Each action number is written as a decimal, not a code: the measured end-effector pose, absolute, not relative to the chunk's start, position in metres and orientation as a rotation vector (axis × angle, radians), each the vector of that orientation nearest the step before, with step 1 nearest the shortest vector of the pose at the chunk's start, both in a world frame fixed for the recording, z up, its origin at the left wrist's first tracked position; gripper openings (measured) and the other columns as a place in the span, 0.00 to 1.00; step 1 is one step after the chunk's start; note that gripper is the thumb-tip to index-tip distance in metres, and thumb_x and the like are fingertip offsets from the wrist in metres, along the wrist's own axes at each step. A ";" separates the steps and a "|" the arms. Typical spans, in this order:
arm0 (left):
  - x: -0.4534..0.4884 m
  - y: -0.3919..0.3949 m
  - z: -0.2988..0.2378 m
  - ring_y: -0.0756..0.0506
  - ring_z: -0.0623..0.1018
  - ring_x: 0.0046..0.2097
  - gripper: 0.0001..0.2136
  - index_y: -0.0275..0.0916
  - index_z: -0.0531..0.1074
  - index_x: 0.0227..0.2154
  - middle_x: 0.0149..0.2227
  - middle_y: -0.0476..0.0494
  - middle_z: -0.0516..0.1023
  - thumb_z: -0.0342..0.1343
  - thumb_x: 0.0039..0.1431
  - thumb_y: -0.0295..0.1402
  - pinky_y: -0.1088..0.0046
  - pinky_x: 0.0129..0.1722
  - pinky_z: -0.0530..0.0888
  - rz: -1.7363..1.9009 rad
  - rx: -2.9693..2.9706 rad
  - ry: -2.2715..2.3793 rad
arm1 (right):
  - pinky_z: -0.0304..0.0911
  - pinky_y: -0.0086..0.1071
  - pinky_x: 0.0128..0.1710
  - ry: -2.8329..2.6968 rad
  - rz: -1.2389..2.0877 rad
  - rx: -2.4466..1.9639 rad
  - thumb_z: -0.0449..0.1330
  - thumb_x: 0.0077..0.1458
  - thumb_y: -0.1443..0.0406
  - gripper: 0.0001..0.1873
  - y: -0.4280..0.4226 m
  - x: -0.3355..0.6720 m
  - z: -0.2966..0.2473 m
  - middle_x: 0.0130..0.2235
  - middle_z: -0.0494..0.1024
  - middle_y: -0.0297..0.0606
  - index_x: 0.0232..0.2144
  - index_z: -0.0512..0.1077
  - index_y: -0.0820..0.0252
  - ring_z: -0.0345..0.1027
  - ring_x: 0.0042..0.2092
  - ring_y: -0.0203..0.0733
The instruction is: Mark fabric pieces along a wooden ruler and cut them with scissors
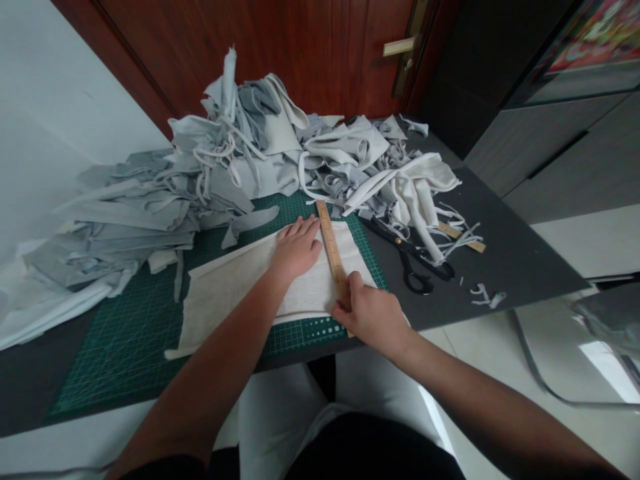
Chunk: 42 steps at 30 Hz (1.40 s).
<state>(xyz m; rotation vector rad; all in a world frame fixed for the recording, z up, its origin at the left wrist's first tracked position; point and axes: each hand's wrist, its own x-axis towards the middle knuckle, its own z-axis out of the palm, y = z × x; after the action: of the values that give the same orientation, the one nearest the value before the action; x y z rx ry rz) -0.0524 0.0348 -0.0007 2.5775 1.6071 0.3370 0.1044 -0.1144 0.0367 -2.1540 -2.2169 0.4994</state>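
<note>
A piece of off-white cloth (235, 280) lies spread on a green cutting mat (125, 353). Across its right part runs a wooden ruler (330, 243), its near end reaching past the cloth's front edge. My left hand (297, 248) rests flat on the cloth just left of the ruler, fingers stretched toward the far edge. Near the ruler's close end, my right hand (370, 310) is closed around it, thumb and fingers gripping its sides. Black-handled scissors (407, 257) lie to the right of the cloth, touched by neither hand.
Heaped grey and white fabric scraps (270, 133) cover the back of the dark table (525, 260). Folded grey cloth (130, 220) is stacked at the left. Another wooden strip (463, 237) lies at the right among thin offcuts. Behind stands a red-brown door (320, 53).
</note>
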 end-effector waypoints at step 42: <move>-0.062 0.028 0.000 0.30 0.50 0.76 0.40 0.30 0.59 0.65 0.74 0.23 0.52 0.55 0.63 0.58 0.52 0.75 0.50 0.213 2.593 1.348 | 0.67 0.32 0.38 -2.340 0.671 -1.283 0.57 0.71 0.60 0.15 -0.125 0.198 -0.001 0.41 0.80 0.39 0.51 0.80 0.53 0.77 0.39 0.40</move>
<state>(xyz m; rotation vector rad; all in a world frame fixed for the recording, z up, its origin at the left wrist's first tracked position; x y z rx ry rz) -0.0616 0.0279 0.0001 2.5925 1.3485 0.2133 0.1979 -0.1248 -0.0013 -1.2833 -2.3396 0.6708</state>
